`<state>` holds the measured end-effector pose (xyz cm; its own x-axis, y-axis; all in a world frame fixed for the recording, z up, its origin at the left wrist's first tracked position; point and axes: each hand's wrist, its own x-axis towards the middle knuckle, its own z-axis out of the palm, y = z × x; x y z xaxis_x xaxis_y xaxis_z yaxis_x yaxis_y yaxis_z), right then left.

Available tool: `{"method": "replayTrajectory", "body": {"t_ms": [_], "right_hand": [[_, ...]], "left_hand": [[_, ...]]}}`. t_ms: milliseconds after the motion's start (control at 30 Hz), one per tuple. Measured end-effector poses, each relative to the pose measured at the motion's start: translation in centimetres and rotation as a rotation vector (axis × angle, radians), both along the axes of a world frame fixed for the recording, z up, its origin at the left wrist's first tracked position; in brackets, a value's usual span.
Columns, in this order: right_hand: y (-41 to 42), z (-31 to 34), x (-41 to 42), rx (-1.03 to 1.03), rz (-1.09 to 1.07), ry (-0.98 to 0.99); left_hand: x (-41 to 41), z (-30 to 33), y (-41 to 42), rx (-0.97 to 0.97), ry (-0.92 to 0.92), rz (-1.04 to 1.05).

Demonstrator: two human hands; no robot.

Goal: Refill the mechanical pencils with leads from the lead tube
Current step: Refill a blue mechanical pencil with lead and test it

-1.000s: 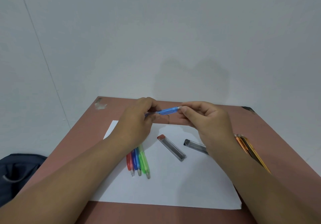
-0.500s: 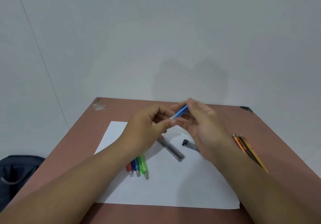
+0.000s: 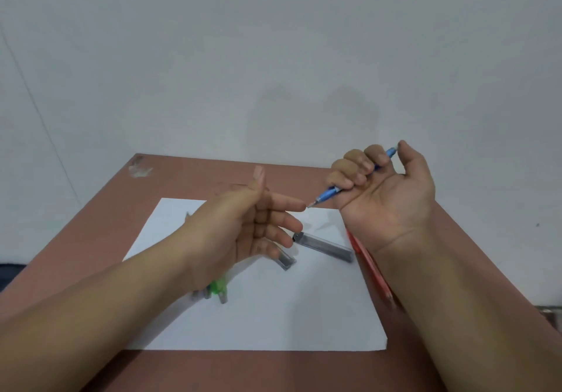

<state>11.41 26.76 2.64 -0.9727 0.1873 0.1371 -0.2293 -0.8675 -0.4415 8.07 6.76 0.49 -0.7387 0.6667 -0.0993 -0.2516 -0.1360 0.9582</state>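
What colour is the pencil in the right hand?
Blue; the pencil shows clearly in the head view.

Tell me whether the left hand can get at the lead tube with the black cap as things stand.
Probably yes. The left hand is open and holds nothing, and its fingertips hover just beside the black-capped lead tube, which lies uncovered on the white paper. The right hand, gripping the blue pencil, is raised clear of it.

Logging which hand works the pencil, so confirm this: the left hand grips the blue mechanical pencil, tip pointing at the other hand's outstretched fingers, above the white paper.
Wrong hand. The head view shows the right hand gripping the blue mechanical pencil; its tip points at the left hand's outstretched fingers, above the white paper.
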Motion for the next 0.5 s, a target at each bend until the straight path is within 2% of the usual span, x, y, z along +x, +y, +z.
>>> {"method": "replayTrajectory", "body": {"t_ms": [233,500], "right_hand": [[0.38,0.09,0.3,-0.028,-0.018,0.026],[0.47,0.09,0.17,-0.059,-0.008,0.029]], "left_hand": [[0.4,0.13,-0.02,0.1,-0.081,-0.101],[0.36,-0.51,-0.03,0.144,-0.052,-0.158]]}}
